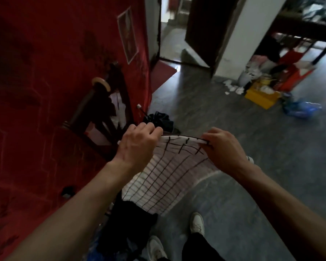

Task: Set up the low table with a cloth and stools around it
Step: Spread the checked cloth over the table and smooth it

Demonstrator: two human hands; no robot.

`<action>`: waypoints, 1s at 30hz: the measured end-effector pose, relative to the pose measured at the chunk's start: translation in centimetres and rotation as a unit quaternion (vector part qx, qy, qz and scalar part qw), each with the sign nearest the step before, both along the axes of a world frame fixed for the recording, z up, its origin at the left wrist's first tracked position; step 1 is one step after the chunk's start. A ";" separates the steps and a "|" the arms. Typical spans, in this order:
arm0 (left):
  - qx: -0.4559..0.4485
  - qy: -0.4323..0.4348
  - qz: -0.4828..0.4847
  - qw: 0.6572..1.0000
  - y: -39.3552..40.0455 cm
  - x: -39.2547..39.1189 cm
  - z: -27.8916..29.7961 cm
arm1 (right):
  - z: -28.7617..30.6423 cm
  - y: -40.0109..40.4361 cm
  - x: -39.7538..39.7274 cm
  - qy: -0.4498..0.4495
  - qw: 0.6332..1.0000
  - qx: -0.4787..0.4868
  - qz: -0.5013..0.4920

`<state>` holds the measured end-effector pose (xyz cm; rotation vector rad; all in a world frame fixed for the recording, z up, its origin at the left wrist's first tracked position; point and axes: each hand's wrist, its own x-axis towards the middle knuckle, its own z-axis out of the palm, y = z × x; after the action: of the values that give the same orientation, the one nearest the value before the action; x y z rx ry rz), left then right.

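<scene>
A red wall point(36, 72) fills the left side, with a grey floor point(215, 113) spreading right toward an open doorway point(171, 29). A dark wooden chair point(102, 113) stands against the wall. Near the far pillar lies a pile of clutter with a yellow box point(262, 97). A white cloth point(169, 172) with a dark grid hangs in the air above the floor. The left hand point(137, 144) and right hand point(224, 147) each pinch its top edge, fingers curled, close together. White shoes point(197, 223) show below.
</scene>
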<state>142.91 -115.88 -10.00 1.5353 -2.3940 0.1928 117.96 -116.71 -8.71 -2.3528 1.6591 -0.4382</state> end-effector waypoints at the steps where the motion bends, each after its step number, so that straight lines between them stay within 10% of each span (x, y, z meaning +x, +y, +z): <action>1: 0.002 -0.002 -0.023 1.000 -0.1 -0.9 0.5 | 0.4 1.0 -0.9 0.002 1.000 -0.001 -0.020; 30: 0.027 -0.110 -0.365 0.924 6.5 -49.9 4.4 | 1.8 25.3 -43.8 -0.029 0.912 0.082 -0.400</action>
<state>92.98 -109.36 -5.60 0.5657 -2.9803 0.1357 74.16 -91.46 -6.86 -1.4317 2.4636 -0.4623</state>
